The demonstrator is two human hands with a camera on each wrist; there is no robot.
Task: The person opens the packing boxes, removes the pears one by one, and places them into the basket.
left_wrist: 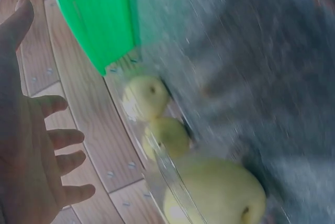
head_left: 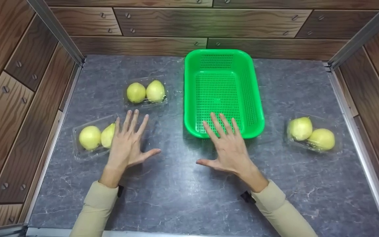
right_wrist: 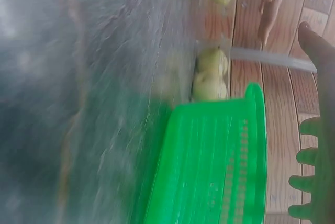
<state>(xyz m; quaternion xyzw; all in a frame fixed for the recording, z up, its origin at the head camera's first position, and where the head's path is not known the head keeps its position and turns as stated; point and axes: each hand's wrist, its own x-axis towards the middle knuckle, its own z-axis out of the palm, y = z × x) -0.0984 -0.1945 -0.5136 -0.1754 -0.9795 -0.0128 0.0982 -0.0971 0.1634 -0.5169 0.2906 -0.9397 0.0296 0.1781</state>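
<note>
Both hands hover over the table with fingers spread, holding nothing. In the head view my left hand (head_left: 127, 144) overlaps the right end of a clear plastic pack (head_left: 76, 144) with two yellow-green pears (head_left: 90, 137). Behind it is a second clear pack with two pears (head_left: 155, 91). My right hand (head_left: 230, 149) is at the near end of a green plastic basket (head_left: 257, 108), its fingertips over the rim in this view. The basket has a perforated floor and holds nothing. A third pack with two pears (head_left: 321, 139) lies to the right.
The grey marbled tabletop (head_left: 176, 197) is enclosed by wood-patterned walls (head_left: 209, 21) at the back and sides. Metal posts (head_left: 59, 33) stand at the back corners, and a metal rail (head_left: 357, 141) runs along the right edge.
</note>
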